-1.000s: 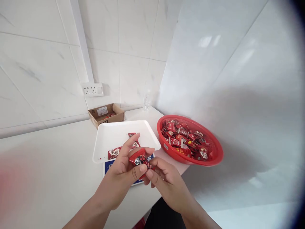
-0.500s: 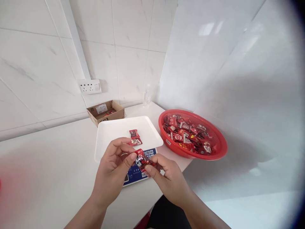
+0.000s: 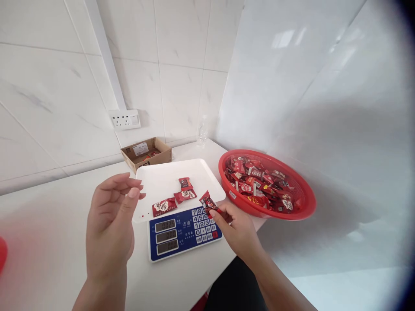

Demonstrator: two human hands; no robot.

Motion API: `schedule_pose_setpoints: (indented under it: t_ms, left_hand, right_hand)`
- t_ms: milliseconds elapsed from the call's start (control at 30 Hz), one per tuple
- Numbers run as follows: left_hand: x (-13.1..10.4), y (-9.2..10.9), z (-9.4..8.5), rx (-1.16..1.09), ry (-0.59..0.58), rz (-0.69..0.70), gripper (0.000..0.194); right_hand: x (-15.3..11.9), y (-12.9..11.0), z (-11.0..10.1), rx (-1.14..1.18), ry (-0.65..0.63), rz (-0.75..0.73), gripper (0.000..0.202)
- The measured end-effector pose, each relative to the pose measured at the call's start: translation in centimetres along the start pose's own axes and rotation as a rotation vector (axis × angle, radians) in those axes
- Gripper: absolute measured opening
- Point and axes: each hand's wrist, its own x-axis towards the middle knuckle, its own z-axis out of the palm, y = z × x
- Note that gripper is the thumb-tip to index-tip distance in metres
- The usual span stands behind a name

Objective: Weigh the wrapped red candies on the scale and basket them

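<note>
Between the thumb and fingers of my right hand (image 3: 235,226) is a red-and-black wrapped candy (image 3: 208,204), held over the keypad of a digital scale (image 3: 188,250). My left hand (image 3: 112,220) is raised at the left edge of the scale's white tray (image 3: 151,183), fingers bent and thumb apart, with nothing visible in it. On the tray lie a small dark red candy (image 3: 185,184), a red candy packet (image 3: 185,195) just below it, and another red packet (image 3: 164,207) near the front edge. The scale's three displays are lit faintly.
A red plastic basket (image 3: 311,207) full of wrapped candies stands to the right, by the wall. Behind the tray sit an open cardboard box (image 3: 162,156) and a clear bottle (image 3: 202,131). A blurred red object (image 3: 2,254) shows at the far left.
My left hand has let go of the candy and moved left, away from my right hand, which still holds it. The displays and the front packet have come into view.
</note>
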Motion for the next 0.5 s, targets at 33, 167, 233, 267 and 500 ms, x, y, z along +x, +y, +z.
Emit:
schedule_pose_setpoints:
  t_ms: [33, 167, 233, 267, 500]
  left_hand:
    - [-0.2, -0.1, 0.2, -0.001, -0.033, -0.026, 0.020]
    - [-2.2, -1.1, 2.1, -0.139, -0.341, -0.441, 0.053]
    - [-3.1, -1.4, 3.0, -0.240, -0.485, -0.717, 0.062]
    - [-3.4, -1.4, 3.3, -0.280, -0.512, -0.804, 0.060]
    - [-1.3, 0.1, 2.6, -0.379, -0.194, -0.746, 0.042]
  right_hand:
    - [-0.1, -0.2, 0.2, 0.005, 0.001, -0.022, 0.029]
    - [-1.0, -1.8, 1.2, 0.013, -0.016, -0.150, 0.026]
    - [-1.4, -2.5, 1.3, 0.013, -0.075, -0.278, 0.028]
    - [-1.4, -2.7, 1.1, -0.003, -0.118, -0.344, 0.029]
    - [3.5, -0.3, -7.3, -0.550, -0.233, 0.014, 0.029]
